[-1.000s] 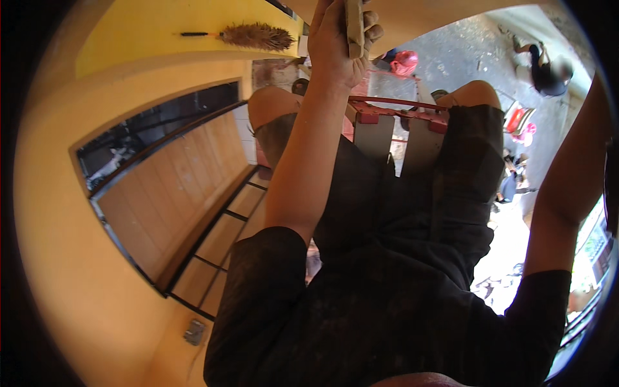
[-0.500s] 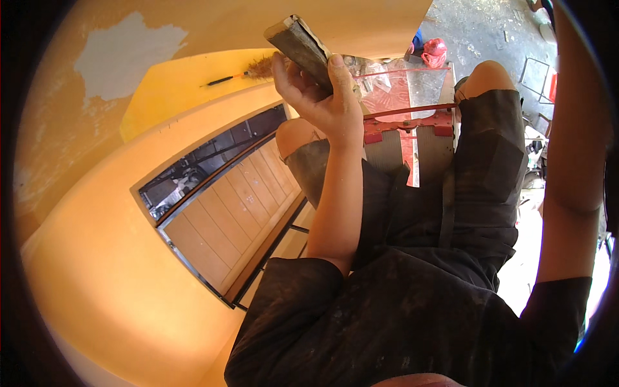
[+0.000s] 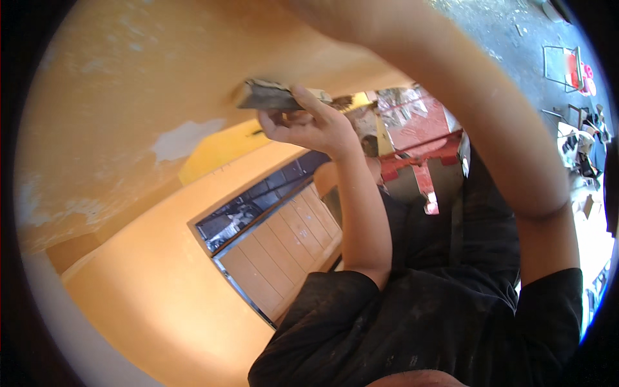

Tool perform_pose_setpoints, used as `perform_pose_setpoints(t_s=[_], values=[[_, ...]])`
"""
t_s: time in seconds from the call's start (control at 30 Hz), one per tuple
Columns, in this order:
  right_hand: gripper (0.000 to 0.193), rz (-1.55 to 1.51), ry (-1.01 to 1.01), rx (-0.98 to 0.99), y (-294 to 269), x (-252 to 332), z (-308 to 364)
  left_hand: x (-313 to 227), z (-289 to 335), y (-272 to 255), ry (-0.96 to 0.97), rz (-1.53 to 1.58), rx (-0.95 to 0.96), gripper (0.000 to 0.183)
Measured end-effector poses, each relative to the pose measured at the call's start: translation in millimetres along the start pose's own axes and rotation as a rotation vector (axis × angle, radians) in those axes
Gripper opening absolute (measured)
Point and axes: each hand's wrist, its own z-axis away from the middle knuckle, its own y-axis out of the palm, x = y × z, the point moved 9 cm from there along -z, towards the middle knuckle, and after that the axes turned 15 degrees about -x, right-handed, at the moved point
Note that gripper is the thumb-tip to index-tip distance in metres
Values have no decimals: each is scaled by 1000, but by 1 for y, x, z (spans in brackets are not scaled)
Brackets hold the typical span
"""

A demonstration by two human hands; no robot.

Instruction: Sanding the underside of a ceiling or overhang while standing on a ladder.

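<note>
My left hand [image 3: 313, 129] is raised before me, its fingers and thumb closed round a long, dusty grey block [image 3: 274, 95] with a ragged pale top edge. The block lies close to the orange wall surface [image 3: 213, 58]; whether they touch I cannot tell. My right arm reaches up across the view from the right. At the top edge, my right hand [image 3: 325, 14] is blurred and partly cut off, near the same orange surface. Its fingers and anything in them are hidden.
Bare whitish patches [image 3: 187, 138] mark the painted surface. Below left is a brown panelled door [image 3: 277, 248] with a dark glazed strip above it. Red metal framework [image 3: 429, 155] stands between my legs. At far right, a red-and-grey folding frame [image 3: 567, 68] rests on the grey floor [image 3: 516, 45].
My right arm has swung from the right side up and across to the left. My left hand has lowered slightly with the block, which lies flatter now. The whole view has shifted.
</note>
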Motion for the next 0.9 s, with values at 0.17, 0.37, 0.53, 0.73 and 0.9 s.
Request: perform_pose_setpoints(t_s=[0.17, 0.37, 0.53, 0.73, 0.9], values=[[61, 211, -25, -153, -22, -35, 69, 24, 17, 4, 38, -166, 33, 49], [65, 249, 102, -162, -30, -58, 101, 15, 12, 8, -152, -101, -55, 45], [67, 276, 96, -177, -34, -67, 101, 13, 17, 20, -18, -32, 54, 40], [66, 282, 68, -188, -27, -61, 102, 12, 7, 8, -101, -110, -8, 43], [64, 313, 48, -193, -34, -67, 104, 24, 23, 9, -208, 2, 59, 42]])
